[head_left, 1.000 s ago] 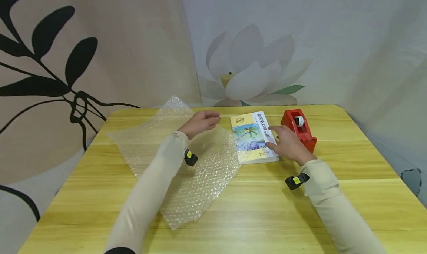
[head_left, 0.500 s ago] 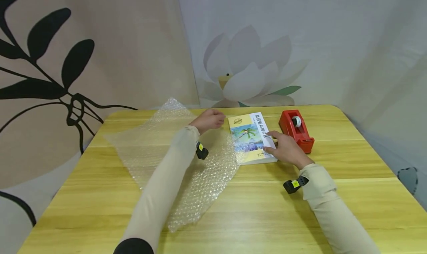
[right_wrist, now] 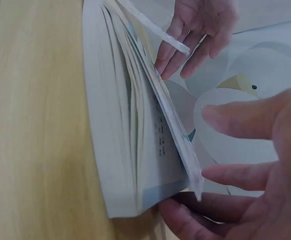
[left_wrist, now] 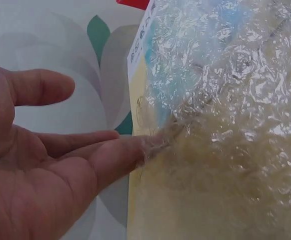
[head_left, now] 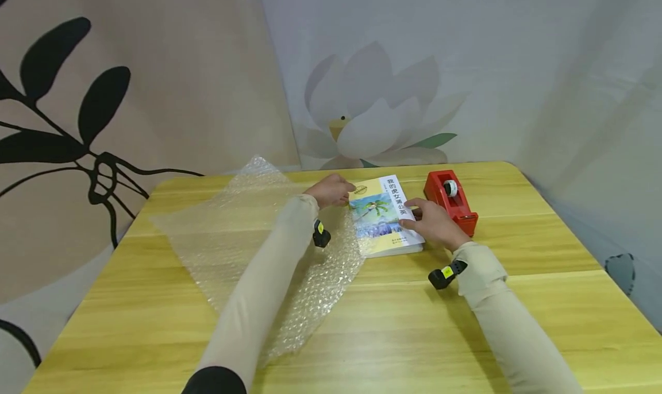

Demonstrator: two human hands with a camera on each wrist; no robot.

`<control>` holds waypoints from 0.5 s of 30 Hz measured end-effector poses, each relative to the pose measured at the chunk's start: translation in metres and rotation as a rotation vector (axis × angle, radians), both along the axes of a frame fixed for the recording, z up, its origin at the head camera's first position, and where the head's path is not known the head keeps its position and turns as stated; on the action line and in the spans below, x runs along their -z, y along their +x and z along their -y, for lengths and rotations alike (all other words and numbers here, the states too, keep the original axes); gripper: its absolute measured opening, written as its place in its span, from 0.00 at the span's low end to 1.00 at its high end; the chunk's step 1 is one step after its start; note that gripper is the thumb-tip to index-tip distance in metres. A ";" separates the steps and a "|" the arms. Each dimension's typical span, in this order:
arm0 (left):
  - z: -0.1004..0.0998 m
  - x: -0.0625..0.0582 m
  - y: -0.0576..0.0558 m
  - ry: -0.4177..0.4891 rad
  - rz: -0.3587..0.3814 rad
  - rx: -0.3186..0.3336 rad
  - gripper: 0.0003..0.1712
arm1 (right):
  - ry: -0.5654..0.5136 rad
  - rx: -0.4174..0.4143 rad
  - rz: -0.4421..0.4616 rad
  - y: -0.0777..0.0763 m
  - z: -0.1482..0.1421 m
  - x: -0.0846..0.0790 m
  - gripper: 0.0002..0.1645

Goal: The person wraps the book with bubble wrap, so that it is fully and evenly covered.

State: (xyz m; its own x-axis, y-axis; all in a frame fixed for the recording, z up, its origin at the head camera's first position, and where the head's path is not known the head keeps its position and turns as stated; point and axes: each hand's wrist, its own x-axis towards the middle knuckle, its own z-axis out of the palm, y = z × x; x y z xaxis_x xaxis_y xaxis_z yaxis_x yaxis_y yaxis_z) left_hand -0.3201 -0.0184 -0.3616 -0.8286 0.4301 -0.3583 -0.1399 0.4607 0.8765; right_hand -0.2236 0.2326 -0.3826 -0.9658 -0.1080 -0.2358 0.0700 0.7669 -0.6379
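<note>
A paperback book [head_left: 374, 215] with a palm-tree cover lies on the table, its left side under a sheet of bubble wrap [head_left: 227, 233]. My left hand [head_left: 329, 190] is at the book's upper left corner. In the left wrist view its straight fingers [left_wrist: 118, 152] reach the bubble wrap's edge over the book, thumb held apart. My right hand [head_left: 437, 226] is at the book's right edge. The right wrist view shows the pages slightly fanned under the front cover [right_wrist: 173, 117], with fingers [right_wrist: 235, 176] right at the cover's edge and the thumb away from it.
A red tape dispenser [head_left: 455, 201] with a white-cored roll stands just behind and right of my right hand. The wooden table [head_left: 393, 325] ends at a patterned cloth backdrop [head_left: 207, 84]. Bubble wrap spreads under my left forearm.
My left hand has moved right, from over the bubble wrap to the book's upper left corner. My right hand has edged left over the book's right side. The head view has turned slightly right.
</note>
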 end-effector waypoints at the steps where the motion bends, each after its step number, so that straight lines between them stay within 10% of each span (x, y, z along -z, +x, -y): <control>1: -0.001 0.000 0.000 -0.019 -0.016 0.004 0.18 | -0.005 0.007 0.008 -0.001 0.000 0.000 0.38; 5: -0.005 0.002 -0.001 -0.104 -0.071 0.015 0.33 | -0.022 0.028 0.043 -0.007 0.003 0.000 0.39; 15: -0.016 0.003 -0.003 -0.202 -0.096 -0.018 0.32 | -0.064 0.083 0.063 -0.019 0.006 0.004 0.39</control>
